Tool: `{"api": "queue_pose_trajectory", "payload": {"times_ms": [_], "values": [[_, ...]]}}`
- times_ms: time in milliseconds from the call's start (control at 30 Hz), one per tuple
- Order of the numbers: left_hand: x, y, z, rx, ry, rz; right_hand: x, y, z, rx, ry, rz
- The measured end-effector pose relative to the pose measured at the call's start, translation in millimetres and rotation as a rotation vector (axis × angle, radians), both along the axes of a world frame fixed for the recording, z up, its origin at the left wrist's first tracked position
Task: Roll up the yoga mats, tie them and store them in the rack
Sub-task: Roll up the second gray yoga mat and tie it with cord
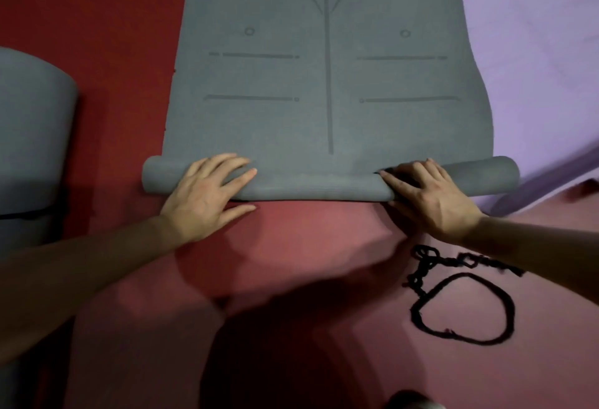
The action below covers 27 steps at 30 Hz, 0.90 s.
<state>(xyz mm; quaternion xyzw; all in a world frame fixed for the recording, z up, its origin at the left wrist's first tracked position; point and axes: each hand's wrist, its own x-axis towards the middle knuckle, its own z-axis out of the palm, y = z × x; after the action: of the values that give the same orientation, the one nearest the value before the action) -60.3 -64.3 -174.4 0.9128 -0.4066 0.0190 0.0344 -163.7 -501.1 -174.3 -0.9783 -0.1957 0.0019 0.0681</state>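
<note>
Here, a grey yoga mat (327, 84) with printed alignment lines lies flat on the red floor (107, 51), its near end wound into a short roll (311, 186). Left hand (207, 197): palm down on the roll left of centre, fingers (227, 165) spread flat over it, not clenched. Right hand (428, 197): on the roll right of centre, fingers (398, 183) curled around its top. Black braided cord (463, 308): looped on the floor, near the right forearm. Lilac mat (534, 68): at right, its edge under the grey one. Grey rolled mat (32, 149): far left, apart.
</note>
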Motion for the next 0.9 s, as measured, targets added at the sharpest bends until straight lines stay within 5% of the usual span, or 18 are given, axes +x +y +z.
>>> {"api": "queue_pose_trajectory", "payload": {"times_ms": [433, 900], "values": [[-11, -6, 28, -0.04, -0.135, 0.044, -6, 9, 32, 0.08, -0.024, -0.122], [-12, 3, 29, -0.017, 0.231, 0.081, -19, 13, 14, -0.048, -0.098, -0.121]]}}
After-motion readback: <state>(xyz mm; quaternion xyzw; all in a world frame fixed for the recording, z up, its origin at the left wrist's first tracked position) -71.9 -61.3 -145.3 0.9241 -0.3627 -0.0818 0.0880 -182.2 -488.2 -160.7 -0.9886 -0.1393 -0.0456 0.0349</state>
